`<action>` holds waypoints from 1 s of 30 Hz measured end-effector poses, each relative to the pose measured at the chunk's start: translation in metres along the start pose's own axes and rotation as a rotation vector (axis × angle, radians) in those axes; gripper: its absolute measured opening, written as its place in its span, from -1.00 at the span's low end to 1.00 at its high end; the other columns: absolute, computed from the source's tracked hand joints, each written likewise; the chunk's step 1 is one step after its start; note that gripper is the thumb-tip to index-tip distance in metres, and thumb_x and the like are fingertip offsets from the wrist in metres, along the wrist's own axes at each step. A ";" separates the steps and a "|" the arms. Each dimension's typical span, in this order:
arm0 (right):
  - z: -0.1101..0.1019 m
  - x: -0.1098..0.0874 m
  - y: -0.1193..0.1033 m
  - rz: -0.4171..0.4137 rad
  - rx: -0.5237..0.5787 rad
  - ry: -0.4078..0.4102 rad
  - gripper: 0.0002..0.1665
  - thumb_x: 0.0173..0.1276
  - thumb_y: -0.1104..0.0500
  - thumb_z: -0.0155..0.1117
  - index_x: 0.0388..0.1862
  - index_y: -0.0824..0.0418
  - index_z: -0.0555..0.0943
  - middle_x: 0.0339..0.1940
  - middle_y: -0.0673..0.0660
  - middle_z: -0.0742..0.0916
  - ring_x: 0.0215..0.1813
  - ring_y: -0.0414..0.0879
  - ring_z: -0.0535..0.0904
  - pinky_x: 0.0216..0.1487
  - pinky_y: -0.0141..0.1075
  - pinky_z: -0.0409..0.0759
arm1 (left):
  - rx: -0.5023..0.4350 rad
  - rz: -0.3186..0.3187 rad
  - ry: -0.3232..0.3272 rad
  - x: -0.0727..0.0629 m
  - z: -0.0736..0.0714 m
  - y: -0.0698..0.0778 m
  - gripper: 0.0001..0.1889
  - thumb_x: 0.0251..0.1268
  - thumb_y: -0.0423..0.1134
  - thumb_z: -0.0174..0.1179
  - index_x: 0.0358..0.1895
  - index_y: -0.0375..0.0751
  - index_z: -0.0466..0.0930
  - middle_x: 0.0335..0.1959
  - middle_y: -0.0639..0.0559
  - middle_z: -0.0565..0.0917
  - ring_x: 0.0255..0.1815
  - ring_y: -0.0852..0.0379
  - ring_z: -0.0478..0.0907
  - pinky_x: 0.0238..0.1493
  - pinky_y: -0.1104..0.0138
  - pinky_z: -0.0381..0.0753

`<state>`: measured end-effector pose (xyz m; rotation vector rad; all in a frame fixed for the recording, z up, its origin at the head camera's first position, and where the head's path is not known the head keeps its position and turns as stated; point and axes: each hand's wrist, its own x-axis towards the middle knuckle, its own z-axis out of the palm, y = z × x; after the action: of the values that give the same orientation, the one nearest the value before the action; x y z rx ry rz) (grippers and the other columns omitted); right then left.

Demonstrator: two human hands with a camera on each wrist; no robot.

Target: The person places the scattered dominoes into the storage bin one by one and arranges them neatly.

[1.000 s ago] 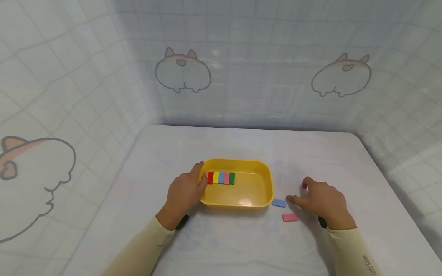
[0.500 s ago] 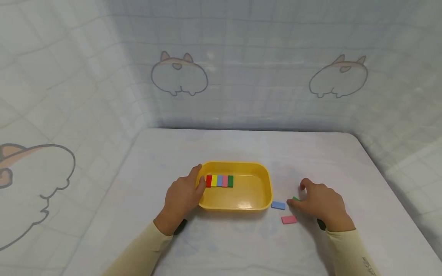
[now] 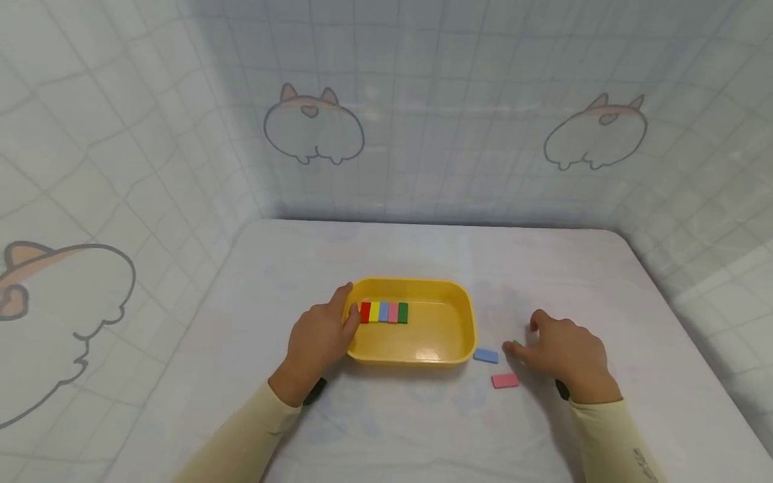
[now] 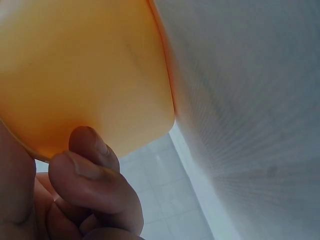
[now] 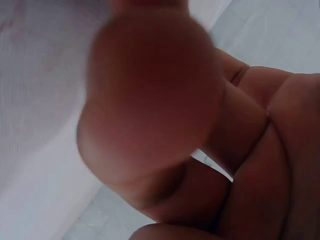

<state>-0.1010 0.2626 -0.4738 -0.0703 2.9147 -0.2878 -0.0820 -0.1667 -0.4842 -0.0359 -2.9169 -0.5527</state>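
Observation:
A shallow yellow tray (image 3: 441, 335) sits on the table in the head view. My left hand (image 3: 317, 339) grips its left rim, thumb over the inside, and in the left wrist view curled fingers (image 4: 92, 182) lie at the tray's outer wall (image 4: 100, 65). Red, yellow, blue, pink and green tiles (image 3: 384, 312) stand side by side at the tray's left. My right hand (image 3: 564, 352) is low over the table, thumb and index tips apart. A green tile (image 3: 517, 343) shows beside the thumb, mostly hidden; I cannot tell whether the fingers hold it.
Between the tray and my right hand lie a blue tile (image 3: 486, 355) and a pink tile (image 3: 504, 381). The table (image 3: 435, 429) has a pale cloth, with white cloth walls (image 3: 453, 134) around its back and sides.
The green tile's edge has come into view by my right thumb; it was hidden one second ago. My left hand stays on the tray, and the view has shifted slightly.

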 end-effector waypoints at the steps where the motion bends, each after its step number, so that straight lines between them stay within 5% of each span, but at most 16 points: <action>1: -0.002 -0.001 0.001 0.007 -0.002 -0.004 -0.04 0.15 -0.64 0.29 0.07 0.16 0.55 -0.49 0.06 0.63 -0.47 0.00 0.53 -0.51 -0.06 0.46 | -0.005 -0.002 -0.007 0.000 0.000 0.001 -0.40 0.60 0.08 0.00 0.57 -0.07 0.35 -0.72 0.05 0.37 -0.75 0.06 0.29 -0.69 0.28 0.32; 10: -0.012 0.002 0.003 -0.038 0.018 0.032 -0.20 0.23 -0.49 0.36 0.01 0.17 0.58 -0.53 0.03 0.62 -0.48 -0.03 0.52 -0.53 -0.08 0.45 | -0.008 0.035 0.063 0.003 0.001 0.003 -0.44 0.61 0.05 0.00 0.54 -0.08 0.39 -0.76 0.06 0.33 -0.80 0.07 0.25 -0.73 0.26 0.28; 23: -0.008 0.003 0.000 -0.041 0.029 -0.001 -0.29 0.28 -0.41 0.35 0.04 0.13 0.53 -0.52 0.05 0.60 -0.51 -0.01 0.50 -0.54 -0.08 0.43 | -0.014 0.059 0.073 0.000 -0.003 0.002 -0.45 0.60 0.03 0.01 0.52 -0.10 0.42 -0.78 0.08 0.30 -0.83 0.10 0.21 -0.76 0.30 0.23; 30: -0.005 0.006 0.001 -0.052 0.022 0.011 -0.28 0.26 -0.36 0.37 0.14 0.12 0.53 -0.42 0.03 0.65 -0.49 -0.02 0.50 -0.54 -0.09 0.44 | -0.012 0.021 0.034 0.001 -0.001 0.003 -0.42 0.60 0.06 0.02 0.54 -0.07 0.39 -0.77 0.09 0.32 -0.81 0.10 0.23 -0.73 0.31 0.25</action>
<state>-0.1076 0.2637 -0.4704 -0.1416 2.9232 -0.3296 -0.0827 -0.1642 -0.4818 -0.0585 -2.8763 -0.5622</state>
